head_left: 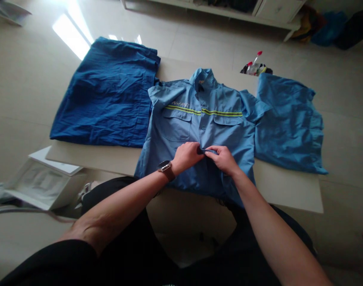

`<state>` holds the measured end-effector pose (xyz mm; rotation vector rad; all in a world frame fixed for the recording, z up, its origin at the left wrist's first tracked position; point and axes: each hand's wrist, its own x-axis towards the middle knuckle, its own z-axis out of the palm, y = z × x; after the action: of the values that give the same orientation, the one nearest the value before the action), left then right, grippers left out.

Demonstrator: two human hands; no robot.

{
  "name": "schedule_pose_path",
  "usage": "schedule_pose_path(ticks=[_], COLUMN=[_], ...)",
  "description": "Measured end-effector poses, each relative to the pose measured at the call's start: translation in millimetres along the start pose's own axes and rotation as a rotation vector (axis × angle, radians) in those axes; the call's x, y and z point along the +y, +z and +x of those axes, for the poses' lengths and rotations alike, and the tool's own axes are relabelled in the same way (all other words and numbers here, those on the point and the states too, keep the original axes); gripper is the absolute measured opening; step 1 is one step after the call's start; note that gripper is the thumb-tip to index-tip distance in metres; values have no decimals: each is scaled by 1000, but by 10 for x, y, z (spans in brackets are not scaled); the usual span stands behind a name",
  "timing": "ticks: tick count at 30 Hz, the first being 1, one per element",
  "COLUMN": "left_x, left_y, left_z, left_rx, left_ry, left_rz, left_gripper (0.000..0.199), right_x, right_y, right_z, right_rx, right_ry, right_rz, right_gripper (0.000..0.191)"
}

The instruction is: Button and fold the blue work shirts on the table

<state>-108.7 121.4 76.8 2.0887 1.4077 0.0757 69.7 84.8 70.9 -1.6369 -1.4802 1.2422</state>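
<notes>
Left hand (186,156): fingers curled closed, pinching the front edge of the shirt at the button strip.
Right hand (223,160): fingers bent, thumb on top, pinching the same edge, just beside the left hand.
Wrist item: wristwatch (164,169) with brown strap, on the left wrist.
Main item: light blue work shirt (196,119), lying front up, collar away from the person, on a pale board (89,157).
Shirt details: two chest pockets with flaps; yellow-green reflective stripe (221,113) across the chest; small yellow badge (201,81) at the collar.
Writing: short letters on the shirt's chest (181,104), too blurred to read with certainty.
Left of shirt: folded dark blue garment (105,95).
Right of shirt: crumpled light blue garment (288,127).
Container: open white box (41,182) on the floor, left of the board; pale lining inside, contents cannot be told.
Beyond board: clear plastic bottle (253,68) with red top, lying on the tile floor (35,79).
Far edge: white low cabinet (277,10); blue cloth heap (329,28) beside it.
</notes>
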Motion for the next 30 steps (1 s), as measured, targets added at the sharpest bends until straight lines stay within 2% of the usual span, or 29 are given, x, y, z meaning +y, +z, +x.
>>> schedule_pose_path(ticks=[4, 8, 13, 17, 22, 26, 30], left_x=[15, -15, -85, -128, -119, -50, -11], left_y=[-17, -18, 27, 37, 0, -33, -76], left_z=[-5, 13, 32, 27, 23, -23, -73], left_rx=[-24, -17, 26, 28, 18, -34, -101], left_ry=[4, 6, 120, 212, 233, 259, 293], left_rz=[-2, -84, -126, -120, -119, -110, -12], left_gripper=[20, 15, 11, 16, 17, 13, 14], right_x=[11, 21, -6, -58, -77, -56, -68], right_y=[-17, -46, -2, 79, 123, 149, 156], right_z=[9, -4, -31, -49, -35, 20, 71], right_rx=[38, 118, 173, 175, 184, 193, 142], right_ry=[37, 54, 54, 72, 90, 131, 140], right_rz=[-30, -214, -436, -578, -696, -739, -723], right_gripper=[28, 26, 26, 26, 30, 31, 30])
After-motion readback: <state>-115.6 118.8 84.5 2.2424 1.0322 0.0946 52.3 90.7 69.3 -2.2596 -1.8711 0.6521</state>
